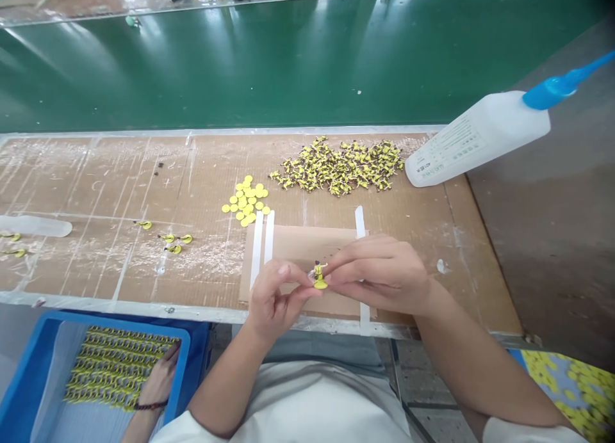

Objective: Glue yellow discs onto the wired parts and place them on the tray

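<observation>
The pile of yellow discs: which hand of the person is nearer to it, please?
Left. Left hand: below the pile of yellow discs. Right hand: farther away, below and to its right.

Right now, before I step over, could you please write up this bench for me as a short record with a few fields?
left hand: pinching a small yellow figure on a yellow disc
right hand: pinching the same figure
under hands: taped cardboard sheet
nearby: heap of yellow figures, loose yellow discs, white squeeze bottle
co-worker: a hand in a blue crate
</observation>
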{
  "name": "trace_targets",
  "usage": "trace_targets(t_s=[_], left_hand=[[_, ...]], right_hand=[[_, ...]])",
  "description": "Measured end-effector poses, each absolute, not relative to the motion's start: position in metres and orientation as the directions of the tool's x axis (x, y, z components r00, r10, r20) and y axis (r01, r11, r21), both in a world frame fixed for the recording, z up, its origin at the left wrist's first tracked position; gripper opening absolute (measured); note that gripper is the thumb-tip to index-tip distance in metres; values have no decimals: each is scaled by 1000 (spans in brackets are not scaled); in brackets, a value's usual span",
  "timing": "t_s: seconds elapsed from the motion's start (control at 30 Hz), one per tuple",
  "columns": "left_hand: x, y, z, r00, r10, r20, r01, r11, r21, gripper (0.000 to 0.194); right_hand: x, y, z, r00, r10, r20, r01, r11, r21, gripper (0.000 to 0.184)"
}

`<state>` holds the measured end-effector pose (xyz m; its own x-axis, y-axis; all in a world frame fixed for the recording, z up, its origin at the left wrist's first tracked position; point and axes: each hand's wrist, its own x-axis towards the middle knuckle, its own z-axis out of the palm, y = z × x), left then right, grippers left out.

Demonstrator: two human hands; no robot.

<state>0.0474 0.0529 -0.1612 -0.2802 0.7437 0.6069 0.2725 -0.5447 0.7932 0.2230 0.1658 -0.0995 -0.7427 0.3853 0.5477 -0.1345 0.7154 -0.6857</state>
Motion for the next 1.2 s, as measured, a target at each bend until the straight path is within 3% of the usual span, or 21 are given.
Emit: trace_targets(t_s=[0.63,0.87,1.2], left_hand=[[46,54,-164,-244,721,649,335,-565,754,83],[46,57,-171,-414,652,635,379,-510,772,94],[46,54,-161,-275,679,681,317,-604,731,81]], right_hand=[[226,160,-104,-729,390,562,-133,725,-675,13],[227,156,-109,-705,404,583,-153,716,-682,15],[224,156,-111,-697,375,611,-222,698,-681,13]])
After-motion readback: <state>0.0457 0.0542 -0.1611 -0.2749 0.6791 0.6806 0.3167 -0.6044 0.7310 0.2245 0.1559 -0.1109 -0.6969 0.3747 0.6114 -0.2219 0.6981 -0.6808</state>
